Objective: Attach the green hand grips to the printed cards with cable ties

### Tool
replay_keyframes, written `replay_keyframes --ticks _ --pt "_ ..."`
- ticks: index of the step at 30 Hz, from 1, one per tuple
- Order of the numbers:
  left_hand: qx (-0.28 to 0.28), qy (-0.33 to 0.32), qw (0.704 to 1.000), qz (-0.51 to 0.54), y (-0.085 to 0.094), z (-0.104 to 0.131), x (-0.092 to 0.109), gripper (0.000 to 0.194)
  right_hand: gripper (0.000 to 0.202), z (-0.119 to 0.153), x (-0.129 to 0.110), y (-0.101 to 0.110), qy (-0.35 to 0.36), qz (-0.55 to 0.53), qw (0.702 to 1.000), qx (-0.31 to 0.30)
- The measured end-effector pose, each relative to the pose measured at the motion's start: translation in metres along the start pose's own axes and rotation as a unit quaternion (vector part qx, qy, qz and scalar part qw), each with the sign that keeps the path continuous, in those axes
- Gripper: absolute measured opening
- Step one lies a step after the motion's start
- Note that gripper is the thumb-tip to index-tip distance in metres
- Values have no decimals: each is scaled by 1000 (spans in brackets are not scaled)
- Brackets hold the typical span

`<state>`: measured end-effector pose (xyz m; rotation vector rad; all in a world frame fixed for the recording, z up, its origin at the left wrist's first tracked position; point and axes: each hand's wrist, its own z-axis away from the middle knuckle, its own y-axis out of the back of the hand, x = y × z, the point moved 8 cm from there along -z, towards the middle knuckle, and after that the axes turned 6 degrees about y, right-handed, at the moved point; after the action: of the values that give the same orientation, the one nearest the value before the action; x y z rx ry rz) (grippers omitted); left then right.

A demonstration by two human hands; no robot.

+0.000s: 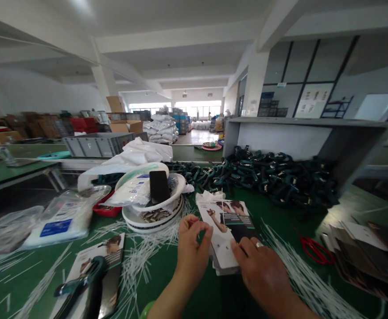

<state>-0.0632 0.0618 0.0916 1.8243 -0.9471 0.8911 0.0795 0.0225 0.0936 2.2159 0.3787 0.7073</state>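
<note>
In the head view, a stack of printed cards (225, 252) with small holes lies on the green table in front of me. My left hand (194, 241) is at the stack's left edge, thumb and forefinger pinched together. Whatever is between those fingertips is too small to make out. My right hand (258, 266), with a ring on one finger, grips the top card near its lower right edge, beside the holes. To the left, a dark green and black hand tool (91, 277) rests on another printed card (114, 288).
Thin white plastic ties (141, 257) are strewn over the table. White bowls (152, 221) hold metal parts and a phone (159, 188). Many dark green tools (273, 177) are heaped by a grey crate (350, 155). Red-handled scissors (316, 250) and more cards (366, 252) lie right.
</note>
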Motion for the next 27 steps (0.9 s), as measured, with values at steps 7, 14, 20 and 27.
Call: replay_keyframes --ticks 7,14,20,27 --pt "-2 83 985 150 -43 -8 -47 27 31 -8 11 -29 -77 -17 986 -149" --pt "-100 -8 992 81 -57 -5 -43 29 42 9 50 -29 -34 -255 951 -173" --pt "-167 -12 984 -56 -74 4 -40 54 49 18 79 -33 -44 -351 920 -172" --pt "-166 22 986 12 -73 -14 -65 47 44 -3 41 -39 7 -393 913 -105"
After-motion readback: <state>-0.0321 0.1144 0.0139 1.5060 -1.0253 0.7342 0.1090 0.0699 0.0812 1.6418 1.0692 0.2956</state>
